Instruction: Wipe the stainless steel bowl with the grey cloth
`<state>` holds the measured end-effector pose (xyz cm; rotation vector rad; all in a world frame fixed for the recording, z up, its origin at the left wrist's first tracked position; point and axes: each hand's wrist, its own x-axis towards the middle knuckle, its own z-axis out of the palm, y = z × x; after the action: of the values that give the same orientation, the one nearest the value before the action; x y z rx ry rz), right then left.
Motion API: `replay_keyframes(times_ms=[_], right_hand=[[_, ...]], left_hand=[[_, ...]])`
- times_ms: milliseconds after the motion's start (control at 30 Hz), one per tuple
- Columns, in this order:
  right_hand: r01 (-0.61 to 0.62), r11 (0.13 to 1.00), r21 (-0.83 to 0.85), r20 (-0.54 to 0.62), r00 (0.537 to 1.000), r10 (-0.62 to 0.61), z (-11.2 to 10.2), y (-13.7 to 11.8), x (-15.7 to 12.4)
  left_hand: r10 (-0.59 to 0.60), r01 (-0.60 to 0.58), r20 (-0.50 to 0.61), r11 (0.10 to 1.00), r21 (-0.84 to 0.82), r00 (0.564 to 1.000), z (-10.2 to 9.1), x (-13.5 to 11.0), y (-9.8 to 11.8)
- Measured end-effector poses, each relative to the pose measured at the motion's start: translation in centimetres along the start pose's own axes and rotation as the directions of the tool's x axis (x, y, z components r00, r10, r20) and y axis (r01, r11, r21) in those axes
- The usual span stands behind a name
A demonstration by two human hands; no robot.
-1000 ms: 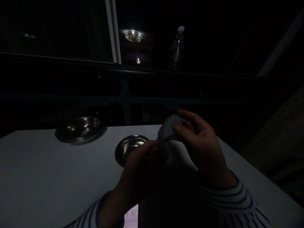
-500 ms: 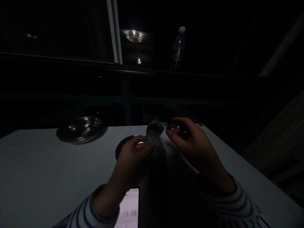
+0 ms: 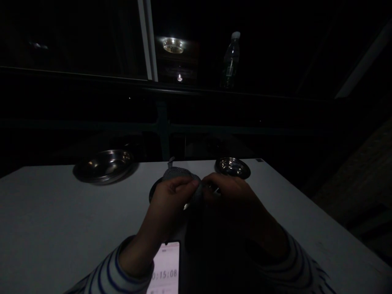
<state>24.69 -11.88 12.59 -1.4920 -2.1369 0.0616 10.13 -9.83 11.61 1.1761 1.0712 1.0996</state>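
My left hand (image 3: 168, 200) pinches a grey patterned cloth (image 3: 177, 173) between thumb and fingers, over the middle of the white table (image 3: 49, 220). My right hand (image 3: 234, 198) is closed beside it, its fingertips on the same cloth and almost touching the left ones. A narrow end of the cloth sticks up and loops over to the left, beyond my left hand. Beneath that part sits a small metal bowl (image 3: 151, 192), mostly covered by the cloth and hand. Deep shadow hides the cloth's lower part.
Shiny metal bowls (image 3: 104, 168), seemingly stacked, stand at the back left. Another metal bowl (image 3: 232, 167) is near the back right corner. A lit phone (image 3: 167, 265) showing a timer lies near my left wrist. Beyond the table stands a clear bottle (image 3: 231, 61).
My right hand has moved left and slightly down, up to my left fingers. The cloth's raised loop has dropped, and one end now points left. The back right bowl has come into view.
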Motion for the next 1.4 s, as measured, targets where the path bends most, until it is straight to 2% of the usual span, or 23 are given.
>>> replay_keyframes(times_ms=[133,267,400,500,600,667,900,1000,1100,1267,1400], right_hand=[[-0.079,0.997,0.023,-0.029,0.996,0.080,-0.2,0.7,0.6],[-0.141,0.970,0.196,-0.058,0.986,0.155,-0.7,2.6,1.4],[-0.213,0.883,0.418,-0.068,0.962,0.264,-1.2,4.8,1.8],[-0.204,0.820,0.535,-0.098,0.949,0.300,-1.9,5.9,1.7],[-0.151,0.842,0.518,-0.149,0.953,0.263,-2.5,6.6,1.6],[-0.158,0.850,0.502,-0.153,0.951,0.268,-2.7,7.0,1.6],[-0.254,0.752,0.608,-0.115,0.909,0.400,-2.8,7.4,1.5],[-0.268,0.752,0.603,-0.116,0.903,0.414,-2.9,7.5,1.3],[-0.271,0.776,0.570,-0.098,0.915,0.391,-3.0,8.0,1.2],[-0.270,0.851,0.450,-0.147,0.918,0.369,-3.0,9.3,1.2],[-0.284,0.882,0.377,-0.159,0.918,0.363,-3.1,9.9,1.2]], left_hand=[[0.014,-0.013,-0.028,0.999,0.041,1.000,-0.2,0.2,0.2],[0.054,-0.050,-0.070,0.997,0.057,0.996,-0.9,0.6,0.5],[0.126,-0.114,-0.131,0.989,0.098,0.983,-2.2,1.1,1.1],[0.145,-0.120,-0.209,0.985,0.127,0.967,-3.3,1.7,1.4],[0.176,-0.159,-0.244,0.983,0.090,0.954,-4.2,2.2,1.5],[0.193,-0.183,-0.262,0.981,0.062,0.946,-4.7,2.5,1.4],[0.208,-0.213,-0.253,0.977,0.006,0.945,-5.5,2.9,1.2],[0.186,-0.188,-0.216,0.982,0.013,0.959,-5.9,3.0,1.2],[0.200,-0.187,-0.165,0.978,0.088,0.966,-6.2,3.1,1.1],[0.295,-0.209,-0.225,0.917,0.340,0.929,-6.2,2.9,1.6],[0.337,-0.212,-0.222,0.870,0.446,0.915,-6.3,3.0,1.9]])
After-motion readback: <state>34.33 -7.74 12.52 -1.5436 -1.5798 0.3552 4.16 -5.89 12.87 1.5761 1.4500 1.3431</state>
